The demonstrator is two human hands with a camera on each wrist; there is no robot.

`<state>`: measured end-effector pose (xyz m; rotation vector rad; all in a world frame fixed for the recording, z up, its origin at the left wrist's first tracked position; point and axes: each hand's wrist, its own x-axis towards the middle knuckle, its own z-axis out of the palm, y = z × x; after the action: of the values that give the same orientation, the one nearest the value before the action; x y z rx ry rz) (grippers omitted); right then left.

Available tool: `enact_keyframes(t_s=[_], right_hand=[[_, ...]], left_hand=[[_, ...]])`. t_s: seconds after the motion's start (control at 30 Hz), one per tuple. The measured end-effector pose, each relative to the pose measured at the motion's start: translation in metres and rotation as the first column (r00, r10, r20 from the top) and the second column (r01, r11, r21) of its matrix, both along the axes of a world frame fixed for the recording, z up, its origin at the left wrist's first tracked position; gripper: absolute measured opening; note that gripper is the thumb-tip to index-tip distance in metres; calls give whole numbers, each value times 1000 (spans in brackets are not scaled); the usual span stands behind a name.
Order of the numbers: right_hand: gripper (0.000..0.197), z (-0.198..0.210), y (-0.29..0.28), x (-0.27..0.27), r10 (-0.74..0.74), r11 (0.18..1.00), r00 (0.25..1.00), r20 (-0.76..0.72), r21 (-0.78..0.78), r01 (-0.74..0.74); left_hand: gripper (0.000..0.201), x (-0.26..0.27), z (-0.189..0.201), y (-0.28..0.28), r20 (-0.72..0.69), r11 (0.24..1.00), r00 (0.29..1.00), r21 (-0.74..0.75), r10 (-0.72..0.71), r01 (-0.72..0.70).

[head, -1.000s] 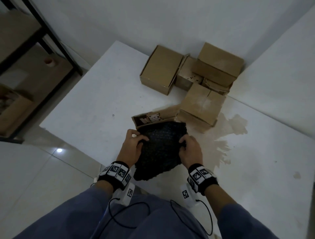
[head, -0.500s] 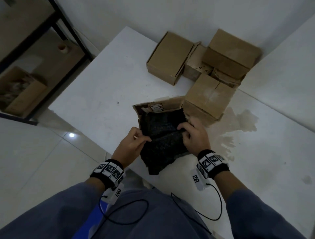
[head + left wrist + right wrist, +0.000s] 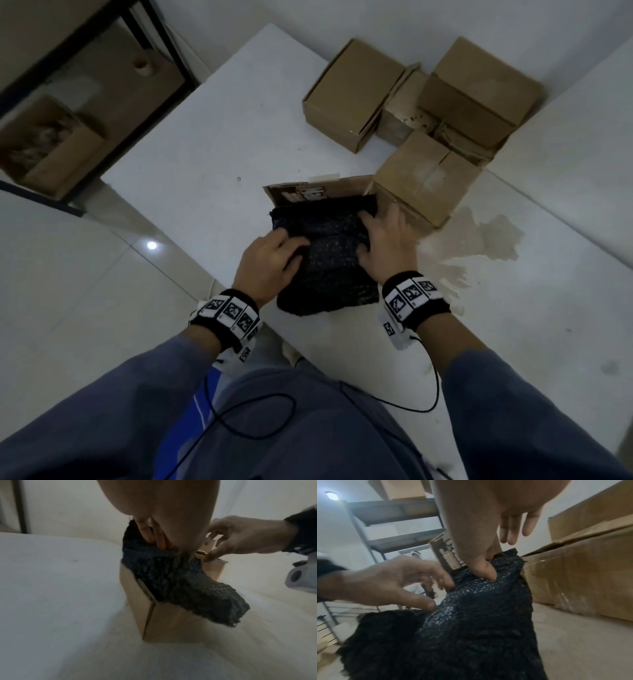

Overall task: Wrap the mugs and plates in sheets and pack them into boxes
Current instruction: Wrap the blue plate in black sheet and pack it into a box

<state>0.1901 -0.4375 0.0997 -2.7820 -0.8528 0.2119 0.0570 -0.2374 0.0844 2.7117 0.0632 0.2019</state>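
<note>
A bundle wrapped in black bubble sheet (image 3: 329, 260) (image 3: 180, 582) (image 3: 471, 615) sits half inside an open cardboard box (image 3: 308, 193) (image 3: 171, 622) on the white table; its near end hangs out over the box's front edge. What is wrapped inside is hidden. My left hand (image 3: 270, 260) (image 3: 385, 582) rests on the bundle's left side, and its fingers (image 3: 154, 536) push straight down into the sheet. My right hand (image 3: 387, 246) (image 3: 240, 538) lies on the right side with its thumb (image 3: 488, 573) pressed into the sheet and its other fingers spread over the box's edge.
Three closed cardboard boxes (image 3: 352, 96) (image 3: 479, 89) (image 3: 424, 174) stand behind and right of the open one, against the wall corner. A brownish stain (image 3: 486, 236) marks the table (image 3: 205, 154). The table's front edge is near my legs. A dark shelf (image 3: 85, 102) with a carton stands at left.
The bundle has moved from the table's front edge forward and down into the open box. Both hands went from gripping its sides to pressing on top of it.
</note>
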Motion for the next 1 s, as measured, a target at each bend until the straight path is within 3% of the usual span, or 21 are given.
enact_keyframes(t_s=[0.07, 0.13, 0.2, 0.27, 0.4, 0.53, 0.67, 1.0], right_hand=[[60, 6, 0, -6, 50, 998, 990, 134, 40, -56], [63, 3, 5, -8, 227, 973, 966, 121, 20, -231], [79, -4, 14, -7, 348, 924, 937, -22, -159, -346], [96, -10, 22, -4, 340, 854, 932, -128, -372, -363], [102, -22, 35, 1, 329, 741, 928, -174, -562, -368], [103, -24, 45, 3, 295, 648, 931, -215, -671, -360], [102, -16, 50, 6, 279, 619, 919, -279, -679, -394], [123, -25, 56, 10, 243, 700, 905, -350, -582, -413]], left_hand=[[40, 9, -1, -3, -44, 990, 991, 42, -129, 131], [62, 20, -3, -6, -201, 985, 969, 63, -146, 162], [84, 29, -2, -9, -374, 986, 922, 84, -99, 141], [100, 37, -3, -13, -491, 988, 870, 115, -37, 106], [112, 50, -9, -17, -637, 972, 769, 205, 45, 112], [119, 58, -19, -22, -689, 945, 719, 290, 97, 150], [117, 66, -22, -20, -726, 942, 684, 275, 73, 191], [117, 66, -24, -20, -686, 940, 727, 268, 33, 211]])
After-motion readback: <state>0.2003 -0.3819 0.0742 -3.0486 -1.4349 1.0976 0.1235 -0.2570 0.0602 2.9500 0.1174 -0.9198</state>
